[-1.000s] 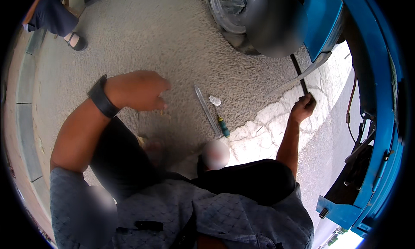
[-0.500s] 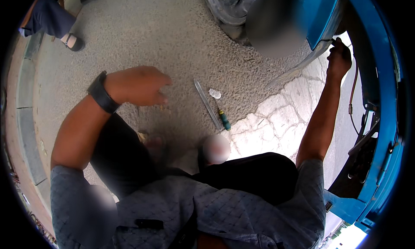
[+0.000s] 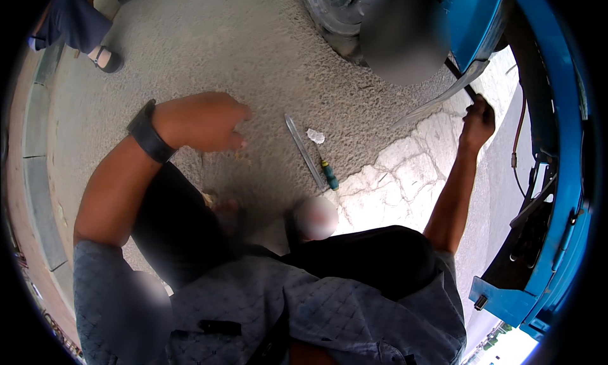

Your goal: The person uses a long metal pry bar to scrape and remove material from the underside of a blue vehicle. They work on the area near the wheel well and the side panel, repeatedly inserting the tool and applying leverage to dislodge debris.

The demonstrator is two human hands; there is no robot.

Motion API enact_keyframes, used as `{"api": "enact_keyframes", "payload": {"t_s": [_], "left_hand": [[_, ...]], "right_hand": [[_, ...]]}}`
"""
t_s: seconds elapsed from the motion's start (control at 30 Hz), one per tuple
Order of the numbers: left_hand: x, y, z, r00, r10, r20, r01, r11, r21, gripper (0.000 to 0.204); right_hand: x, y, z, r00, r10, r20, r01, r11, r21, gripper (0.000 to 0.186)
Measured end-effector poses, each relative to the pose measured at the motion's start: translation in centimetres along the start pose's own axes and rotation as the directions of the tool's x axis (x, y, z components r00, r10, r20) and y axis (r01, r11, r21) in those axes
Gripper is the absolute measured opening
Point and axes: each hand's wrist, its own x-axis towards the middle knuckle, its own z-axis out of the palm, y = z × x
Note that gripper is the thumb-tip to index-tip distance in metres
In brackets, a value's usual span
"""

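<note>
My right hand (image 3: 478, 121) is closed round the lower end of a thin black rod (image 3: 467, 89), whose kind I cannot make out. The rod reaches up and left, beside the edge of a blue vehicle panel (image 3: 474, 23). My left hand (image 3: 204, 120) hangs in the air over the ground at left. Its thumb and forefinger are apart and nothing shows in them. Between my hands lie a flat silver metal bar (image 3: 303, 151), a screwdriver (image 3: 329, 176) with a green handle, and a small crumpled white scrap (image 3: 315, 136).
A wheel (image 3: 332, 23) stands at the top, next to a blurred dark patch. The blue vehicle frame (image 3: 573, 175) curves along the right side, with a hanging cable (image 3: 517, 140). Cracked pale concrete (image 3: 405, 165) borders rough asphalt. Another person's foot (image 3: 104, 59) is at upper left.
My right hand has moved left and down, away from the vehicle frame, and the black rod now shows above it. My left hand has hardly moved.
</note>
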Motion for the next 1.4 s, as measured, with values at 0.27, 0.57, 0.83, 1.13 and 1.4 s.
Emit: {"api": "enact_keyframes", "payload": {"t_s": [0.27, 0.57, 0.83, 1.13, 1.4], "left_hand": [[-1.2, 0.1, -0.3, 1.000, -0.013, -0.010, 0.013, 0.999, -0.044, 0.052], [-0.6, -0.7, 0.9, 0.999, 0.008, -0.036, -0.008, 1.000, -0.016, 0.051], [-0.3, -0.4, 0.1, 1.000, 0.002, -0.009, -0.002, 1.000, -0.005, 0.052], [0.0, -0.6, 0.3, 1.000, 0.017, -0.010, -0.017, 1.000, -0.024, 0.052], [0.5, -1.1, 1.2, 0.995, 0.055, -0.085, -0.053, 0.998, 0.020, 0.052]], "right_hand": [[-0.3, 0.9, 2.0, 0.968, -0.192, -0.160, 0.197, 0.980, 0.016, 0.029], [-11.0, 9.2, 1.0, 0.938, 0.265, 0.224, -0.282, 0.958, 0.047, 0.032], [6.4, -9.2, 2.3, 0.988, -0.141, 0.063, 0.144, 0.989, -0.034, 0.033], [-16.7, 14.8, 0.4, 0.823, 0.497, 0.275, -0.531, 0.845, 0.065, 0.033], [1.7, -4.0, 0.6, 0.999, -0.051, 0.014, 0.050, 0.997, 0.066, 0.032]]}}
